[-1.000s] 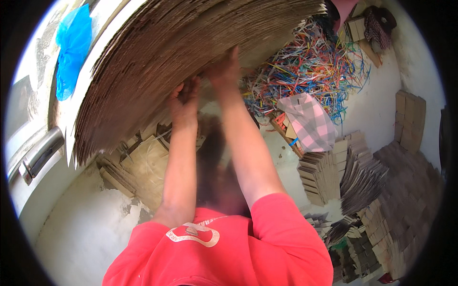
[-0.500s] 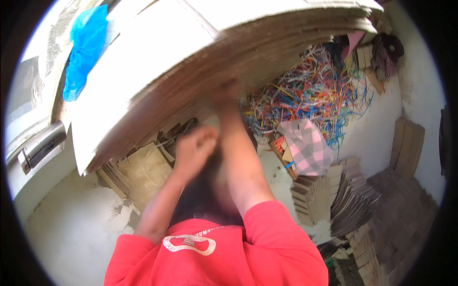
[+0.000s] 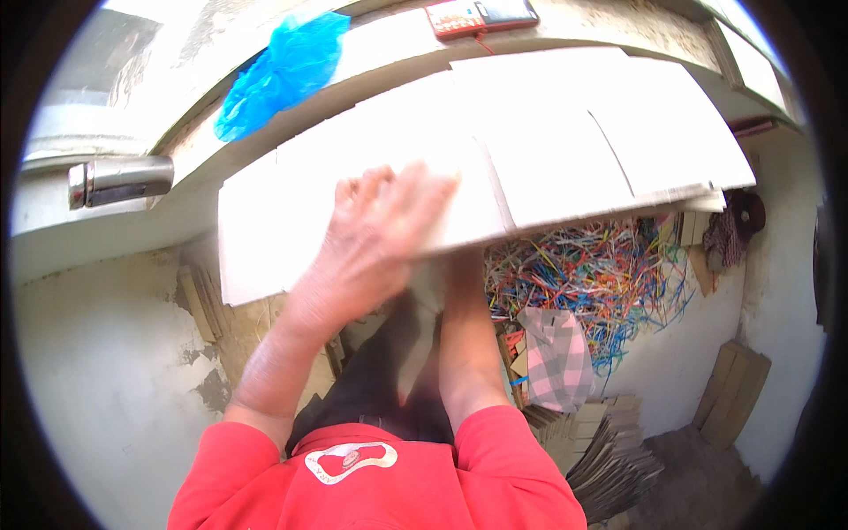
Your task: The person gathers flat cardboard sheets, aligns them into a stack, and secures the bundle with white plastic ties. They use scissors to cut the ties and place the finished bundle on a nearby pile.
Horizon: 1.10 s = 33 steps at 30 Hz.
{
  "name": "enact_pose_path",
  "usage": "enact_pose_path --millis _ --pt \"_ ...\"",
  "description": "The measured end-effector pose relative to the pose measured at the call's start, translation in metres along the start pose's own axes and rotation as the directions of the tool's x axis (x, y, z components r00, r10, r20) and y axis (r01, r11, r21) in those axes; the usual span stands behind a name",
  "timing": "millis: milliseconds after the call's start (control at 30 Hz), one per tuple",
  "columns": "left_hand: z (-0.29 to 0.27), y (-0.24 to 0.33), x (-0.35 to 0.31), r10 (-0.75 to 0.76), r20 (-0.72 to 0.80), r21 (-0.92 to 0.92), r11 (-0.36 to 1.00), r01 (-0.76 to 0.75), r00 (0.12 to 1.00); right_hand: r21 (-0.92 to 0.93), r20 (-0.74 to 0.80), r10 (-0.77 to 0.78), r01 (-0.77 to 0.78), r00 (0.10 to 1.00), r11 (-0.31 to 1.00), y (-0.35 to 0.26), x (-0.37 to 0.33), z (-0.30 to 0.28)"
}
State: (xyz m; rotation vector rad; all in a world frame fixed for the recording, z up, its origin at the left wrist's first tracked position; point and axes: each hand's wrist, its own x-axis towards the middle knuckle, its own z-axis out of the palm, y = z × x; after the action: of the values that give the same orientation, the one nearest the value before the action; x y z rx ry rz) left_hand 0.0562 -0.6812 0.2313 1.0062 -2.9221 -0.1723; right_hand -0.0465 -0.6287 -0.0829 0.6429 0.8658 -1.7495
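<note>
A stack of flat white-topped cardboard sheets (image 3: 548,124) stretches across the upper middle. Over its near edge reaches my left hand (image 3: 375,234), fingers apart and partly smeared by motion, with nothing seen in them. It is over the white top; whether it presses on it I cannot tell. My right hand is hidden beneath the stack's near edge; only the forearm and wrist (image 3: 465,291) show, so its fingers cannot be made out.
On the ledge behind lie a blue plastic bag (image 3: 287,75) and a red-and-dark phone-like item (image 3: 481,16). Coloured strips (image 3: 592,274) are heaped to the right, near a pink-grey checked cloth (image 3: 558,358). Cardboard piles (image 3: 614,468) stand lower right. A metal cylinder (image 3: 132,179) is at left.
My left hand has risen from below the stack to over its white top. My right hand has gone out of sight under the edge. The view has shifted, showing more of the ledge.
</note>
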Motion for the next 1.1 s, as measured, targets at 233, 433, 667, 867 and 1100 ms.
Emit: enact_pose_path --millis 233,433,667,867,1100 --pt "0.021 0.047 -0.060 0.083 -0.214 0.103 0.993 -0.062 0.973 -0.196 -0.131 0.008 -0.034 0.991 0.980 0.018 -0.060 -0.087" --pt "0.049 0.064 -0.119 0.056 -0.248 -0.029 0.997 -0.066 0.967 -0.342 -0.224 0.010 -0.088 0.975 0.935 0.018 -0.114 -0.153" --pt "0.033 0.070 -0.157 0.110 -0.321 0.035 0.994 -0.104 0.941 -0.501 -0.231 -0.021 -0.101 0.973 0.860 0.007 -0.156 -0.175" --pt "0.031 0.081 -0.167 0.065 -0.386 0.034 0.998 -0.056 0.920 -0.613 -0.165 -0.021 -0.086 0.986 0.785 -0.015 -0.165 -0.165" --pt "0.037 0.106 -0.172 -0.042 -0.407 -0.097 0.995 0.002 0.913 -0.743 -0.144 0.008 -0.114 0.990 0.659 -0.044 -0.174 -0.162"
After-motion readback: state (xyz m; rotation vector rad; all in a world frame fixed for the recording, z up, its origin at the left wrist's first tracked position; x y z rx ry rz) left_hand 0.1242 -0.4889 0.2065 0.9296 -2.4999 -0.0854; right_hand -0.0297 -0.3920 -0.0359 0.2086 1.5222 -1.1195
